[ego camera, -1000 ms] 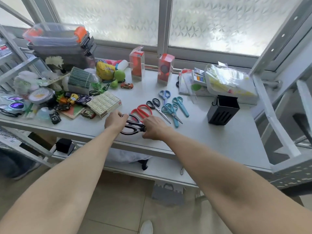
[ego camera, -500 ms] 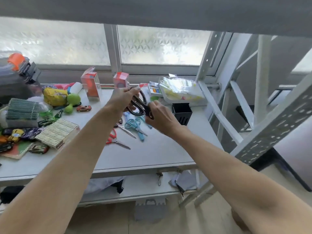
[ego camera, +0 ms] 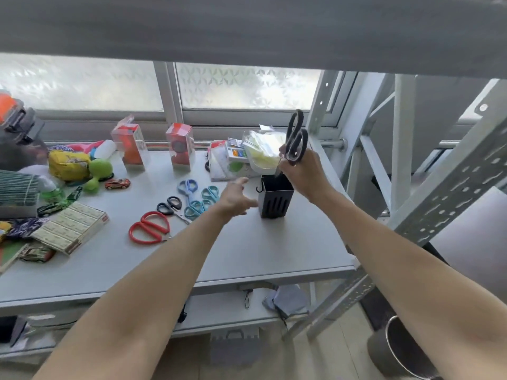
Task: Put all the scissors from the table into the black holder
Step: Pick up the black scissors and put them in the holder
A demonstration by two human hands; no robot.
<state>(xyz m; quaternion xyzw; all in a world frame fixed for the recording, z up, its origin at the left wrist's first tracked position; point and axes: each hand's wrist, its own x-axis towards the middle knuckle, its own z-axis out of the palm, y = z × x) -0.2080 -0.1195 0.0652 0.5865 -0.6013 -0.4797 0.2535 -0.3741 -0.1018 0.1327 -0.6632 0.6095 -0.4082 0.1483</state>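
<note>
Black-handled large scissors (ego camera: 295,138) are hanging blades-down in the right hand (ego camera: 303,171), its grip closed around them, tips entering the black slotted holder (ego camera: 275,200). The left hand (ego camera: 236,198) is hovering beside it, grip wide and empty. Red-handled scissors (ego camera: 149,227), small black scissors (ego camera: 170,205) and several blue and teal pairs (ego camera: 196,201) are lying on the grey surface (ego camera: 247,253), so most of the job is remaining.

Right hand (ego camera: 303,171) lowers black scissors (ego camera: 295,138), seemingly into holder (ego camera: 275,200).

Large black scissors (ego camera: 296,138) upright, handles up, tips at black holder's (ego camera: 275,200) open top. Holder: slotted, standing on table. Flat on table to its left: red pair (ego camera: 149,227), small black pair (ego camera: 170,205), blue pair (ego camera: 188,187), two teal pairs (ego camera: 201,204).
</note>
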